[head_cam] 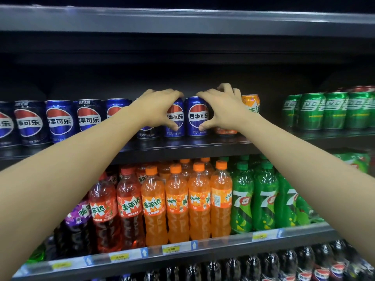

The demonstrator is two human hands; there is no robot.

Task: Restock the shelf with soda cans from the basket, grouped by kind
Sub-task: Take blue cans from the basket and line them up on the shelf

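Fingertips of left hand point(160, 107) and right hand point(221, 106) are hidden behind the cans. Orange can point(250, 104) is largely covered by the right wrist. Blue can point(4, 122), far left of the grip, is cut by the frame edge. Price tags point(171, 249) below are too blurred to read.

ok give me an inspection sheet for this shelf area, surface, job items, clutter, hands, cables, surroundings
surface: dark can shelf, bare gap between the orange can and the green cans
job's things: two blue cola cans upright at the shelf front, more blue and black cola cans to their left, orange can to their right, green cans further right; basket not in view
clutter: nothing seen
grippers: left hand and right hand each have fingers curled round a blue cola can
cables: nothing seen
surroundings: shelf below holds red, orange soda bottles and green bottles, with yellow price tags on its edge
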